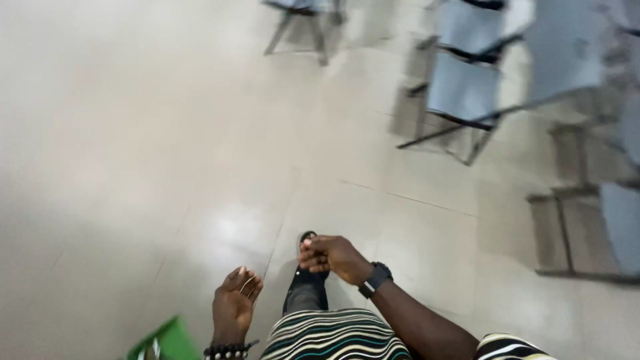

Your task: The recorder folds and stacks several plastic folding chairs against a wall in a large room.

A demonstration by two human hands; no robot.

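Observation:
My left hand (235, 301) hangs low in the frame with its fingers loosely curled and apart, holding nothing; a beaded bracelet sits at its wrist. My right hand (332, 257) is raised in front of my body, fingers curled in together, with nothing visible in it; a black watch (375, 278) is on that wrist. Below both hands are my striped top (333, 337) and one dark trouser leg ending in a black shoe (308, 237) on the pale tiled floor (167, 167). The view is motion-blurred.
Several grey-blue chairs with dark metal legs (463, 90) stand at the upper right and along the right edge, and another chair (303, 20) at the top middle. A green object (167, 341) shows at the bottom left edge.

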